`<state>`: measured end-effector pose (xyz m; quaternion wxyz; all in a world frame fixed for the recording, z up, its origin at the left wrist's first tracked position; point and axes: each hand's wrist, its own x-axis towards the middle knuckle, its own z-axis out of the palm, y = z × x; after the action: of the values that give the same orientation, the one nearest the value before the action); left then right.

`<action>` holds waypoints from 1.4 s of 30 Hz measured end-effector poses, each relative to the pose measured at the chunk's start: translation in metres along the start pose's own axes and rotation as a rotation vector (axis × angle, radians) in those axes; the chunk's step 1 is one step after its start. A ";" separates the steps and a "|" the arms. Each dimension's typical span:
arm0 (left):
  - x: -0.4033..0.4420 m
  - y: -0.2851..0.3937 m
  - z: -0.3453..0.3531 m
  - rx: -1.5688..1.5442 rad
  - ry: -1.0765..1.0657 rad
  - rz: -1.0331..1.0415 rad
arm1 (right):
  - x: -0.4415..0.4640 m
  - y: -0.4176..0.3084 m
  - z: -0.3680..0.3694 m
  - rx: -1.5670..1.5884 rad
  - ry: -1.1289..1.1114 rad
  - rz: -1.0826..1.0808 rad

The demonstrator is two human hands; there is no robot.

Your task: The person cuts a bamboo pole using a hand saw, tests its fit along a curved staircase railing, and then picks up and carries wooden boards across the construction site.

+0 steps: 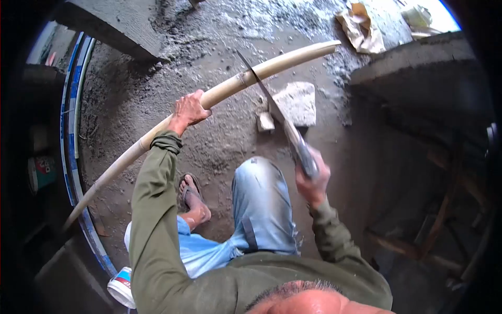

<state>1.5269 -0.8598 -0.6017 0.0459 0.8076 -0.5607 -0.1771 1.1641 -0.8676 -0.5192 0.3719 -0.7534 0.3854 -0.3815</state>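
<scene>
at left we see blue-and-white strips point(72, 120), and a bamboo pole point(222, 90) slanting up from there over wet ground point(209, 149). our left hand point(190, 110) is wrapped around the pole. next, the blade of a handsaw point(277, 111) crosses it, near a pale block point(302, 104). our right hand point(314, 180) grips the saw's handle. beyond the pole's tip lies a crumpled bag point(361, 31).

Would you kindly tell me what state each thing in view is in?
Bamboo pole: slanting, not cut through.
Handsaw: blade across the pole.
Left hand: closed around the pole.
Right hand: closed on the saw's handle.
Pale block: on the ground.
Brown paper: crumpled.
Jeans: faded.
</scene>
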 end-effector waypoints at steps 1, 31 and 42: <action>-0.008 0.007 0.004 -0.020 -0.007 0.044 | 0.012 -0.007 0.008 -0.066 -0.017 0.126; -0.015 -0.026 -0.035 0.000 0.008 -0.036 | 0.018 -0.024 0.003 -0.076 -0.018 0.041; -0.028 -0.002 -0.022 0.017 0.024 0.053 | 0.069 -0.018 0.039 -0.153 0.028 0.040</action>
<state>1.5269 -0.8358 -0.5752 0.0504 0.7950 -0.5826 -0.1612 1.2311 -0.9091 -0.5011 0.3153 -0.7663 0.4337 -0.3539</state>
